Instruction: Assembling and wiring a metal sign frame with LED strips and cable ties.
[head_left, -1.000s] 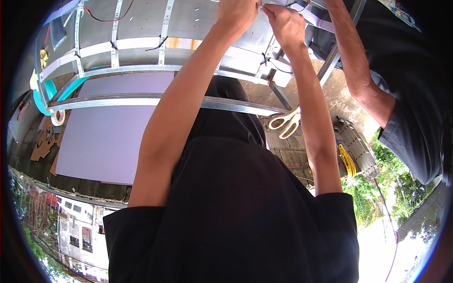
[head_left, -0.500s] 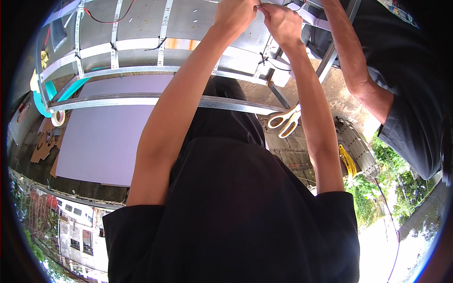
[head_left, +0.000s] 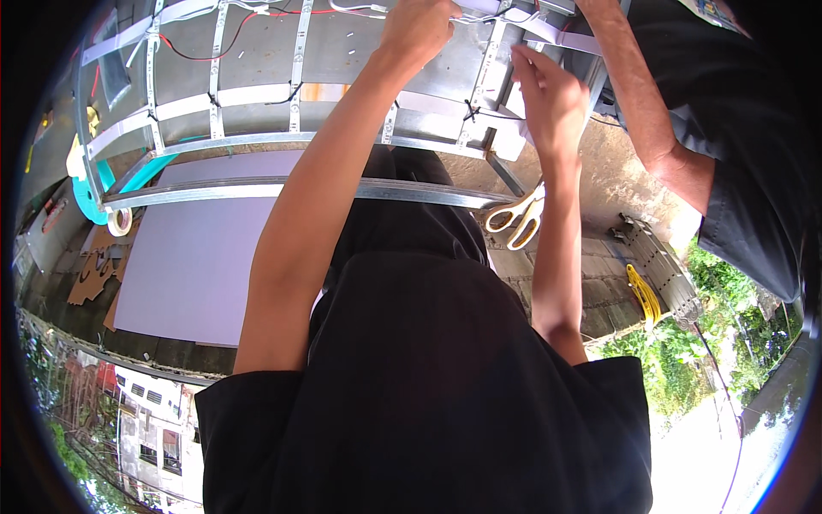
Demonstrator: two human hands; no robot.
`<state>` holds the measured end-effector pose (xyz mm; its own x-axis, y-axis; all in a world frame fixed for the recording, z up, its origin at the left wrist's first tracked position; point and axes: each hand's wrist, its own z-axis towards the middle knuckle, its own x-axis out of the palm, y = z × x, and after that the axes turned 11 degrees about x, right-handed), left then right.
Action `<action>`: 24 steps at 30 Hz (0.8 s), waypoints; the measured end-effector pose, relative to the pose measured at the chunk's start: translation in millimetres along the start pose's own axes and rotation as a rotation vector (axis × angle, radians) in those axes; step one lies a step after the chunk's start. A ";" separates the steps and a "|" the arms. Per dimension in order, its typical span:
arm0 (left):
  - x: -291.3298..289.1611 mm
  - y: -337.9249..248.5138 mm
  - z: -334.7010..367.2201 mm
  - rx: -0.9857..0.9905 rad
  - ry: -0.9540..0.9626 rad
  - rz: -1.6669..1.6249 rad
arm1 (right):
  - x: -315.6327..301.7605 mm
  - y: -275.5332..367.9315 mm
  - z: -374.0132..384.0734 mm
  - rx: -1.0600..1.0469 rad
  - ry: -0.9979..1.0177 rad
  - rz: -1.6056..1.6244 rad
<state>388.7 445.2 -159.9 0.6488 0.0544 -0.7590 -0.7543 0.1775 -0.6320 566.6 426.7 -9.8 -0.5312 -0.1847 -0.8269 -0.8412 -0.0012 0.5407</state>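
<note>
A metal frame [head_left: 248,190] stands before me, with LED strips [head_left: 298,64] fixed across it. Black cable ties [head_left: 471,111] cinch the strips to a pale lengthwise band. At the top edge my left hand [head_left: 419,34] has its fingers closed around a white wire [head_left: 473,17] beside the LED strips. My right hand [head_left: 552,94] is raised to the right of that wire, apart from it. Its index finger and thumb are apart, and nothing shows between them. Scissors [head_left: 514,218] with cream handles rest by the lower bar, their blades partly hidden behind my right forearm.
Another person's forearm [head_left: 638,94] reaches in at the right, close to my right hand. Below the frame lies a pale sheet [head_left: 193,265]. A tape roll [head_left: 120,222] is at the left corner, and a yellow cord coil [head_left: 644,294] sits at right.
My hands were together at the white wire. The right one has let go and drawn back down and to the right; the left stays up near the wire. The view has shifted slightly.
</note>
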 end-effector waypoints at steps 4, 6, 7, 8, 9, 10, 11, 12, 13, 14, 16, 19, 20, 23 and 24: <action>-9.6 -13.4 7.4 -0.017 0.095 -0.020 | -11.6 -11.2 -54.5 0.029 -0.083 0.129; -12.5 -13.1 4.0 0.023 0.059 -0.014 | -12.7 -10.0 -79.6 0.009 -0.105 0.138; -13.2 -11.6 1.2 0.055 0.021 -0.016 | -13.8 -10.1 -90.6 0.025 -0.063 0.141; -12.3 -10.0 -1.3 0.067 0.025 -0.009 | -15.6 -10.0 -100.7 0.041 -0.025 0.141; -12.2 -8.0 -4.4 0.169 -0.097 -0.003 | -14.5 -9.2 -109.2 0.048 -0.010 0.188; -11.9 -6.2 -5.3 0.271 -0.218 0.003 | -14.5 -6.6 -117.5 0.024 -0.027 0.175; -12.8 -11.5 0.0 0.288 -0.211 0.006 | -13.2 -8.5 -124.3 0.029 -0.022 0.204; -13.8 -17.1 5.8 0.211 -0.052 0.076 | -11.3 -9.9 -130.3 0.033 -0.017 0.234; -15.3 -22.4 10.7 0.134 0.107 0.150 | -9.5 -9.5 -135.3 0.021 -0.039 0.269; -15.8 -20.8 13.1 0.148 0.110 0.164 | -8.4 -8.2 -137.6 0.022 -0.052 0.284; -13.5 -11.7 13.0 0.214 0.180 0.225 | -4.8 -6.6 -143.0 -0.092 -0.001 0.316; -15.2 -20.0 19.0 0.141 0.259 0.223 | 7.6 -12.0 -148.9 -0.180 0.007 0.362; -18.0 -21.6 19.7 0.146 0.257 0.238 | 8.8 -13.0 -151.5 -0.223 0.040 0.348; -34.6 -26.5 21.4 0.198 0.309 0.350 | 14.6 -17.6 -161.3 -0.306 0.094 0.373; -44.8 -28.6 18.0 0.169 0.312 0.328 | 16.1 -18.4 -164.1 -0.338 0.114 0.384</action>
<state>383.0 455.3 -105.0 0.2988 -0.1587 -0.9410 -0.8705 0.3588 -0.3369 590.1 262.5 -7.7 -0.7650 -0.3397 -0.5472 -0.4986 -0.2256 0.8370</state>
